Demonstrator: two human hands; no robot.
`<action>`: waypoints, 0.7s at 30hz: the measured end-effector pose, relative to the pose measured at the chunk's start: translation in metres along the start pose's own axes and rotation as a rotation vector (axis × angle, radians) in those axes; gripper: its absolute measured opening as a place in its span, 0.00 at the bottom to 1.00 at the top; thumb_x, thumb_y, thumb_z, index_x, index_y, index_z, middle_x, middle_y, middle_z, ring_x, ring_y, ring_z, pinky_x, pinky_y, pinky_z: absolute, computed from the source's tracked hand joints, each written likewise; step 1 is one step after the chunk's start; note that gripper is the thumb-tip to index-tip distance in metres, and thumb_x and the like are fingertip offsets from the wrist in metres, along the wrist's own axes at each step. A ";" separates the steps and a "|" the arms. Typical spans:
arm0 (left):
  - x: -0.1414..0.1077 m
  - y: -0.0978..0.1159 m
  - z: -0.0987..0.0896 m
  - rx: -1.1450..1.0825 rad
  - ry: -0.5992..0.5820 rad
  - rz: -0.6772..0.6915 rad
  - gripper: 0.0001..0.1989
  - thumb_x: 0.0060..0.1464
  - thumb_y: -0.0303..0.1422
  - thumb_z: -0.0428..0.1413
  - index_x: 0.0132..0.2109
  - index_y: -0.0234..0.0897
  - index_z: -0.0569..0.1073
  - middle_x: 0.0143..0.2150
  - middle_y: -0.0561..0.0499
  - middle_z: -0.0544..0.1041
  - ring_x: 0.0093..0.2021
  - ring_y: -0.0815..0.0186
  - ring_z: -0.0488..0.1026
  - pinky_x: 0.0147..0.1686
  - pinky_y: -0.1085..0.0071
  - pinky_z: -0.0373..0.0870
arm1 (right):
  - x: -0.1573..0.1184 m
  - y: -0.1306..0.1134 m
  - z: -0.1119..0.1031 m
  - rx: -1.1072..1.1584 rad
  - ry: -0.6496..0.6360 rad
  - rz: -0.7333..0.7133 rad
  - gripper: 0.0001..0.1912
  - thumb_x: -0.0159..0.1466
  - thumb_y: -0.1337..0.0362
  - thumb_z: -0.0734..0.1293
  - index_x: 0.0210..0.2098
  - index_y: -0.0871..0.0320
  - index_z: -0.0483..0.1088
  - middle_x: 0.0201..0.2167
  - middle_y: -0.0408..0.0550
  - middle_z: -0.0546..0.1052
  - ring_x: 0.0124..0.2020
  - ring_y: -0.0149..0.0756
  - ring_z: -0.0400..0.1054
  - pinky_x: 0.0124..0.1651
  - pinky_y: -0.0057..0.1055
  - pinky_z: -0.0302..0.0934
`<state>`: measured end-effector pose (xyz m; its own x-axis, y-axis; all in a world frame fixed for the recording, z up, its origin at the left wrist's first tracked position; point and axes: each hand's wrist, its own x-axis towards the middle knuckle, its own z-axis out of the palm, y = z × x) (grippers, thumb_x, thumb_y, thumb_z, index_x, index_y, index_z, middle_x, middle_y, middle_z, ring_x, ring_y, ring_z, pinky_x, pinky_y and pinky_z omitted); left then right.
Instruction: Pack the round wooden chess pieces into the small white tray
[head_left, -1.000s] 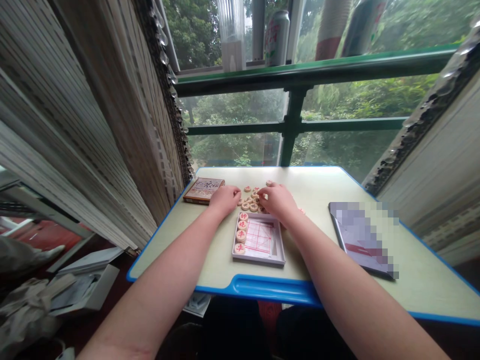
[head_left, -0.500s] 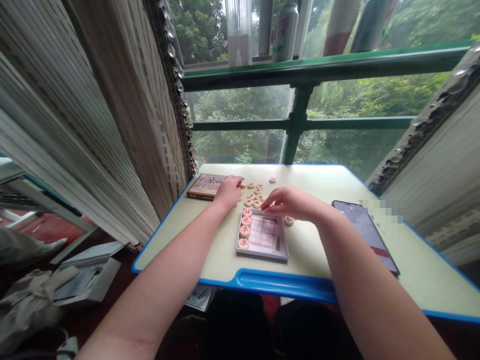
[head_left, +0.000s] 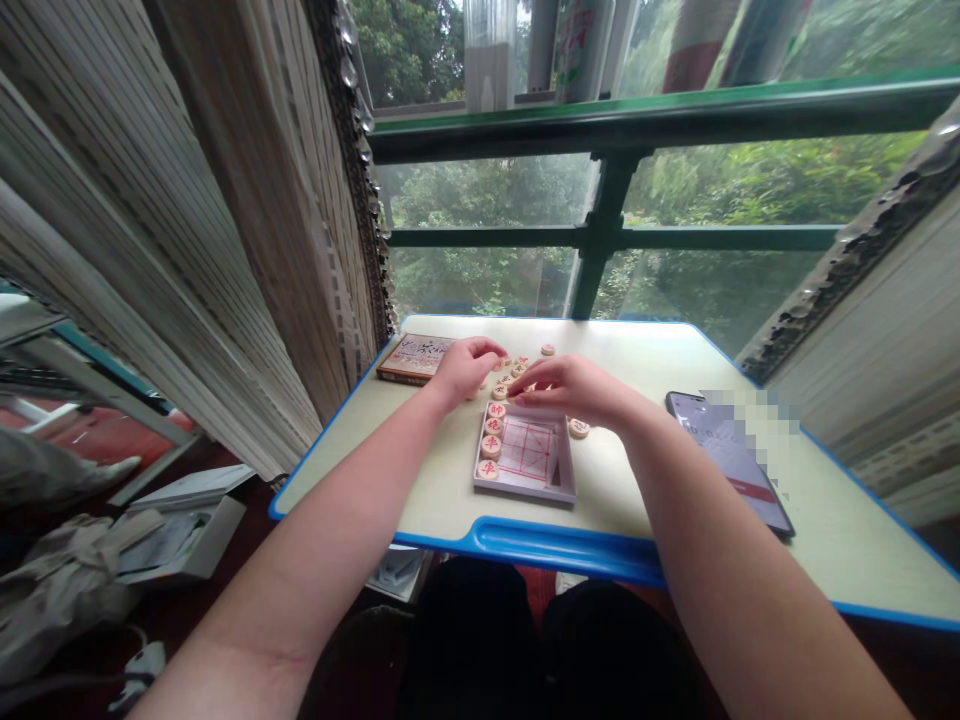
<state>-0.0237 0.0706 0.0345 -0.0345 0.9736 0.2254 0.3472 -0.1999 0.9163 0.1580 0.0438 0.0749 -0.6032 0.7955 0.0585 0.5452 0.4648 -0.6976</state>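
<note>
My left hand (head_left: 471,368) is over the left of a loose cluster of round wooden Chinese chess pieces (head_left: 500,391); its thumb and index finger close around one piece (head_left: 499,364). My right hand (head_left: 566,385) hovers above the near right of the cluster, fingers bent but apart, fingertips close to the pieces and hiding some. Just in front is a shallow white box tray (head_left: 568,470). Several red-lettered pieces (head_left: 491,447) stand in a column along its left wall, beside a red-lined paper grid (head_left: 527,450).
A patterned box lid (head_left: 411,360) lies at the table's far left. One piece (head_left: 579,428) sits right of the tray, another (head_left: 548,349) behind the cluster. A phone (head_left: 720,450) rests on the right. A blue rim (head_left: 570,545) edges the table below a green-framed window.
My left hand has shifted right, onto the cluster. My right hand has moved from the tray's far edge up to the pieces. The view has tilted slightly.
</note>
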 end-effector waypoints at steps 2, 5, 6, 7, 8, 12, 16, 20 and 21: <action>-0.001 0.000 -0.001 0.058 -0.028 0.022 0.13 0.44 0.28 0.49 0.33 0.32 0.77 0.25 0.52 0.74 0.23 0.72 0.65 0.24 0.76 0.60 | 0.000 -0.002 0.001 0.027 0.023 0.013 0.13 0.55 0.64 0.68 0.40 0.57 0.76 0.39 0.47 0.79 0.37 0.35 0.72 0.41 0.28 0.64; -0.001 -0.002 -0.003 0.143 -0.068 0.035 0.14 0.43 0.31 0.48 0.31 0.31 0.77 0.21 0.53 0.71 0.22 0.72 0.62 0.22 0.75 0.57 | 0.001 -0.001 0.002 -0.018 0.064 0.029 0.15 0.53 0.66 0.69 0.42 0.57 0.76 0.40 0.47 0.79 0.39 0.36 0.71 0.42 0.29 0.64; -0.001 -0.003 -0.003 0.164 -0.078 0.037 0.14 0.43 0.31 0.48 0.31 0.31 0.77 0.21 0.53 0.71 0.22 0.72 0.62 0.22 0.75 0.57 | 0.001 0.000 0.002 -0.035 0.059 0.027 0.15 0.53 0.65 0.69 0.41 0.57 0.76 0.39 0.47 0.79 0.39 0.36 0.71 0.42 0.29 0.64; 0.000 -0.004 -0.004 0.179 -0.090 0.038 0.14 0.42 0.31 0.48 0.31 0.31 0.77 0.21 0.53 0.71 0.22 0.72 0.62 0.22 0.75 0.57 | 0.001 0.000 0.001 -0.044 0.043 0.024 0.15 0.52 0.64 0.69 0.40 0.56 0.76 0.39 0.46 0.79 0.39 0.36 0.71 0.42 0.29 0.63; 0.000 -0.005 -0.004 0.188 -0.101 0.040 0.15 0.42 0.31 0.48 0.31 0.32 0.78 0.21 0.53 0.71 0.22 0.72 0.62 0.23 0.75 0.57 | 0.000 0.000 0.001 -0.048 0.020 0.023 0.14 0.52 0.63 0.70 0.40 0.56 0.76 0.39 0.45 0.79 0.39 0.36 0.71 0.42 0.28 0.63; 0.001 -0.008 -0.005 0.188 -0.139 0.039 0.16 0.41 0.31 0.48 0.34 0.32 0.78 0.21 0.53 0.72 0.21 0.72 0.61 0.22 0.76 0.57 | -0.001 -0.001 -0.001 -0.120 -0.058 0.054 0.12 0.52 0.64 0.70 0.37 0.55 0.76 0.38 0.43 0.79 0.37 0.35 0.71 0.39 0.27 0.62; 0.001 -0.010 -0.005 0.216 -0.159 0.040 0.17 0.41 0.31 0.47 0.34 0.32 0.79 0.20 0.54 0.70 0.20 0.73 0.61 0.21 0.76 0.57 | 0.000 0.002 0.004 -0.276 -0.083 0.074 0.10 0.51 0.64 0.70 0.35 0.54 0.76 0.34 0.42 0.78 0.33 0.33 0.70 0.34 0.26 0.60; 0.000 -0.008 -0.004 0.245 -0.194 0.041 0.16 0.41 0.30 0.48 0.33 0.32 0.79 0.20 0.54 0.71 0.22 0.72 0.62 0.23 0.76 0.59 | 0.004 0.008 0.013 -0.318 -0.127 0.004 0.09 0.51 0.62 0.70 0.33 0.54 0.75 0.32 0.42 0.78 0.31 0.32 0.69 0.33 0.26 0.59; -0.001 -0.008 -0.004 0.250 -0.200 0.047 0.16 0.41 0.30 0.48 0.33 0.32 0.79 0.21 0.54 0.71 0.22 0.72 0.63 0.24 0.76 0.60 | 0.005 0.009 0.015 -0.327 -0.129 -0.006 0.08 0.51 0.63 0.70 0.33 0.55 0.75 0.32 0.43 0.78 0.31 0.32 0.69 0.33 0.26 0.59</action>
<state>-0.0301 0.0707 0.0286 0.1628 0.9713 0.1732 0.5645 -0.2357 0.7911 0.1511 0.0461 0.0587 -0.6639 0.7466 -0.0433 0.6866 0.5856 -0.4308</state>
